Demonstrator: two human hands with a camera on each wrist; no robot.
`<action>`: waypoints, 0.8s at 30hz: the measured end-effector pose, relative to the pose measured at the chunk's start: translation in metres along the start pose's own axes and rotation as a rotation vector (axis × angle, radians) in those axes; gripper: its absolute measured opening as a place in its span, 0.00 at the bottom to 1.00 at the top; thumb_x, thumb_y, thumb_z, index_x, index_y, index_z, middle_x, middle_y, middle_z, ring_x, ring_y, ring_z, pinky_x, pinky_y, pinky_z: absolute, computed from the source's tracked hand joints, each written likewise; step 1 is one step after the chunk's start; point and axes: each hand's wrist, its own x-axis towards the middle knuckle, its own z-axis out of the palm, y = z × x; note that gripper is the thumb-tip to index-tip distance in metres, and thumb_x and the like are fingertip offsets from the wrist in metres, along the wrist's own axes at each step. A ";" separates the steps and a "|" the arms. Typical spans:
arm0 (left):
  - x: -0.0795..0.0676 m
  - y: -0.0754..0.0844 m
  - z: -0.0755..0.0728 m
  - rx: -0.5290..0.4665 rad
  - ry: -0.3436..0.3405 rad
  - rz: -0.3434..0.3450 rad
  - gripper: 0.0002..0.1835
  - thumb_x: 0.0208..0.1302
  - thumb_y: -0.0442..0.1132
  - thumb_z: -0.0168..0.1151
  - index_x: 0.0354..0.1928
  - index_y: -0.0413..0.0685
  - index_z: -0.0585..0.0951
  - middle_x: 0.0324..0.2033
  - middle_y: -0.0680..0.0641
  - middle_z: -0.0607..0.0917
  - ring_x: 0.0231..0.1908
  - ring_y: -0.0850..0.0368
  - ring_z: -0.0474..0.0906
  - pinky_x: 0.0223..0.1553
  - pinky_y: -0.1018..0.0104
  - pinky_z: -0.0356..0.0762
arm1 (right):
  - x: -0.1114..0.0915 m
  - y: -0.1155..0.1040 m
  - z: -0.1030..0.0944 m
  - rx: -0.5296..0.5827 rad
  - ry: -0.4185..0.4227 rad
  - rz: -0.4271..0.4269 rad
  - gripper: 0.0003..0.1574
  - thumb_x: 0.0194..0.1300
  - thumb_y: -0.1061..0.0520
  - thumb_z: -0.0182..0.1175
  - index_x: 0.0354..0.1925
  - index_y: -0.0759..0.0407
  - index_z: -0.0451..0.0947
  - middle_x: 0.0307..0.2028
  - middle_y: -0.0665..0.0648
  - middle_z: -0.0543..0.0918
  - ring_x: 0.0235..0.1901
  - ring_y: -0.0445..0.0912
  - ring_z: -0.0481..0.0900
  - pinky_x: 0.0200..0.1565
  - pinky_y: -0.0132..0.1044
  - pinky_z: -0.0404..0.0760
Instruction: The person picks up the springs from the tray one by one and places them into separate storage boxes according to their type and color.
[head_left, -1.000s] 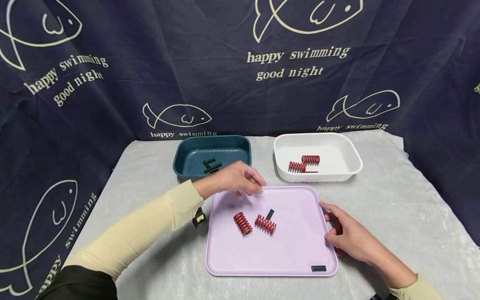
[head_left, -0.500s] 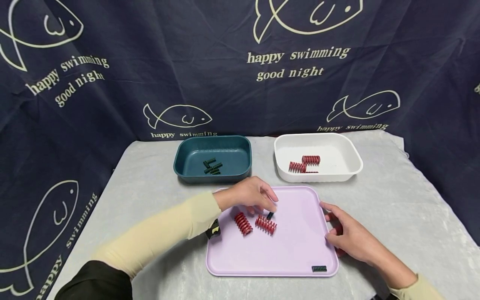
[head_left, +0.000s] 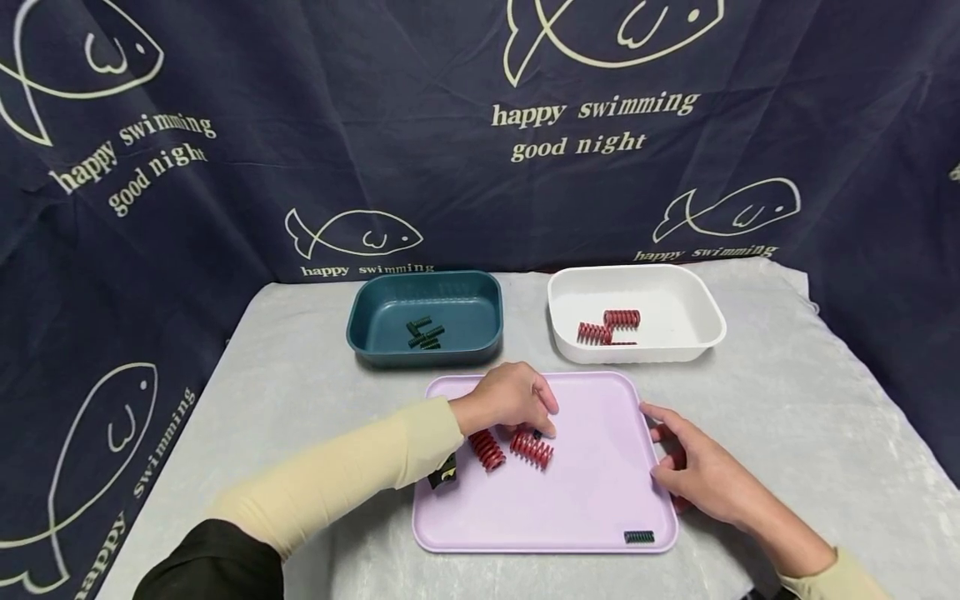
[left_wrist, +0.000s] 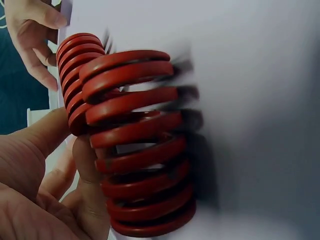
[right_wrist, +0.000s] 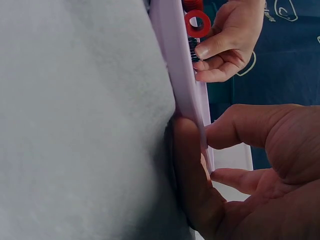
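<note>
My left hand reaches over the lilac tray, thumb and fingers pinching a small dark coil spring; in the head view the hand hides most of it. Right beside those fingers lies a red coil spring, and a second red spring is partly under the wrist. Both red springs fill much of the left wrist view. At the tray's right edge my right hand grips the rim, with a finger beneath and the thumb on top. Another dark spring lies in the tray's near right corner.
Behind the tray stand a teal bin with several dark springs and, to its right, a white bin holding red springs. A grey cloth covers the table; a dark fish-print curtain hangs behind.
My left hand has moved right and nearer from beside the teal bin, down to the small dark spring, and its fingers have closed on it. The right hand stays on the tray rim.
</note>
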 end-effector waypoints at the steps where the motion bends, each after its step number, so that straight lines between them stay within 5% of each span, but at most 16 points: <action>1: 0.001 0.000 0.001 0.002 0.002 -0.003 0.12 0.44 0.41 0.87 0.30 0.58 0.91 0.18 0.64 0.84 0.13 0.66 0.71 0.17 0.71 0.68 | 0.000 0.000 0.000 -0.001 0.000 -0.002 0.50 0.61 0.75 0.63 0.77 0.67 0.54 0.54 0.67 0.71 0.32 0.42 0.75 0.17 0.41 0.81; 14: -0.005 0.000 -0.008 -0.125 -0.027 -0.057 0.09 0.53 0.31 0.79 0.34 0.52 0.91 0.22 0.57 0.87 0.15 0.58 0.77 0.19 0.66 0.80 | 0.000 0.001 0.001 -0.023 -0.001 0.015 0.50 0.61 0.75 0.63 0.77 0.67 0.54 0.55 0.67 0.71 0.33 0.42 0.74 0.18 0.41 0.81; 24: -0.011 -0.004 -0.036 -0.202 0.006 0.028 0.07 0.59 0.32 0.75 0.39 0.48 0.92 0.26 0.55 0.88 0.24 0.59 0.81 0.22 0.67 0.82 | 0.000 0.000 0.001 -0.023 0.004 0.010 0.50 0.61 0.75 0.63 0.77 0.67 0.54 0.55 0.67 0.72 0.32 0.42 0.74 0.18 0.41 0.81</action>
